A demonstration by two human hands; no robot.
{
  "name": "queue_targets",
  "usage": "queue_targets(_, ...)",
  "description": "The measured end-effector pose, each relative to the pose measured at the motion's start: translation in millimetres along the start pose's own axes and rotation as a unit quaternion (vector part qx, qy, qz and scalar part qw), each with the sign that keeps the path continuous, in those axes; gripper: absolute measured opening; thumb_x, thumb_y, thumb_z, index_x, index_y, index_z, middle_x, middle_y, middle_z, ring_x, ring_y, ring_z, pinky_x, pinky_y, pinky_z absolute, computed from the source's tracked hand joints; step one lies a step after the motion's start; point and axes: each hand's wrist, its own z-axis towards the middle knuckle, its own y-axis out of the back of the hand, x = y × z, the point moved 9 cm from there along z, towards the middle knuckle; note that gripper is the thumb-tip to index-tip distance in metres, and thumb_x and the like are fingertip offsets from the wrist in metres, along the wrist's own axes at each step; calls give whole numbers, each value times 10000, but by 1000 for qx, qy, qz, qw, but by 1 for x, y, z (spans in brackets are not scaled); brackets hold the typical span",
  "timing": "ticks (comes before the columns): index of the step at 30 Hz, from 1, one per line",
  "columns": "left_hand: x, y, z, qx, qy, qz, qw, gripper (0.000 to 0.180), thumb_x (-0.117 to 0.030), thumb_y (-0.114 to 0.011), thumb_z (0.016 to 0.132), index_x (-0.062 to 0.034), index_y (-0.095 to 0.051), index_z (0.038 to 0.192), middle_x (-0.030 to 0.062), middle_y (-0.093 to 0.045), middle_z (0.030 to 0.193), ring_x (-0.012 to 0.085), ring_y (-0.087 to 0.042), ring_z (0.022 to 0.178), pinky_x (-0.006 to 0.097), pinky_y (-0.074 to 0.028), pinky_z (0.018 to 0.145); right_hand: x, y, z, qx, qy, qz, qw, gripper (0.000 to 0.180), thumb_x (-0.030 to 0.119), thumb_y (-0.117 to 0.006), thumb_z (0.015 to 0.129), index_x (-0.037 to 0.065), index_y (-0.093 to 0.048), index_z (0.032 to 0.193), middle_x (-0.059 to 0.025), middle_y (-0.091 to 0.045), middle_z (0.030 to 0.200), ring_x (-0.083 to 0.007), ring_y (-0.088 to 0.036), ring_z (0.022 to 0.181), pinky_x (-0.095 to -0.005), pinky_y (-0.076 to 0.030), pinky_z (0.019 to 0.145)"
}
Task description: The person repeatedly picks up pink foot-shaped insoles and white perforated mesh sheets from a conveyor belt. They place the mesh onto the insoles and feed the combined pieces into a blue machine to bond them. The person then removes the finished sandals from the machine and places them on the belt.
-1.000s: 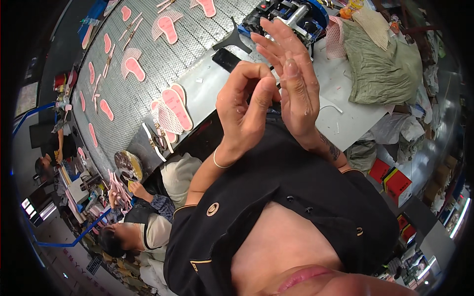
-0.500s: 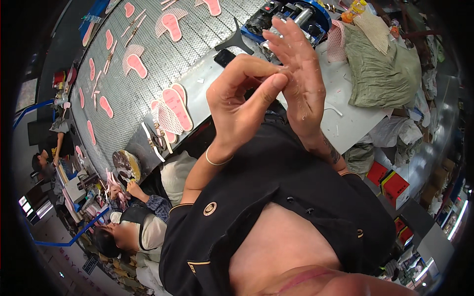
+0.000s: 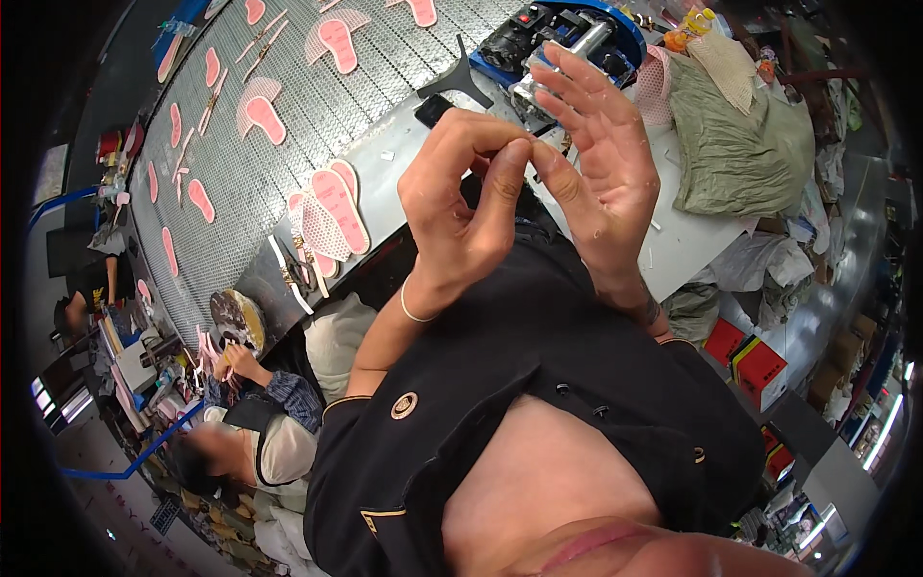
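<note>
Since a moment ago the left hand (image 3: 461, 207) has turned so its curled fingers pinch at the thumb tip of the right hand (image 3: 601, 163), which is spread with fingers splayed upward; whether anything small sits in the pinch cannot be told. Both hands hover above the pale grey worktable (image 3: 673, 250), near pink shoe insoles (image 3: 336, 197) lying on the grey mesh conveyor belt (image 3: 385, 67)

Left hand (image 3: 461, 216) fingertips now pinched against right hand (image 3: 601, 163) (formerly palm-to-palm).
</note>
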Motion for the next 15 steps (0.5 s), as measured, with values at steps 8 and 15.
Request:
queue_targets(8, -9, 15, 1, -77, -35, 11, 996, 126, 81, -656, 810, 22, -660, 922, 96, -654, 847, 113, -593, 664, 211, -484, 529, 11, 6, 2, -38, -7, 27, 999, 522, -36, -600, 851, -33, -418, 1340, -196, -493, 1352, -271, -510, 1245, -399, -400, 1041)
queue_targets(15, -18, -4, 1, -9, -99, 32, 995, 212, 102, -704, 740, 7, -697, 929, 94, -664, 834, 118, -615, 636, 210, -494, 525, 5, 6, 2, -36, -20, 50, 998, 504, -42, -557, 867, -31, -405, 1348, -201, -507, 1332, -272, -513, 1242, -388, -401, 1042)
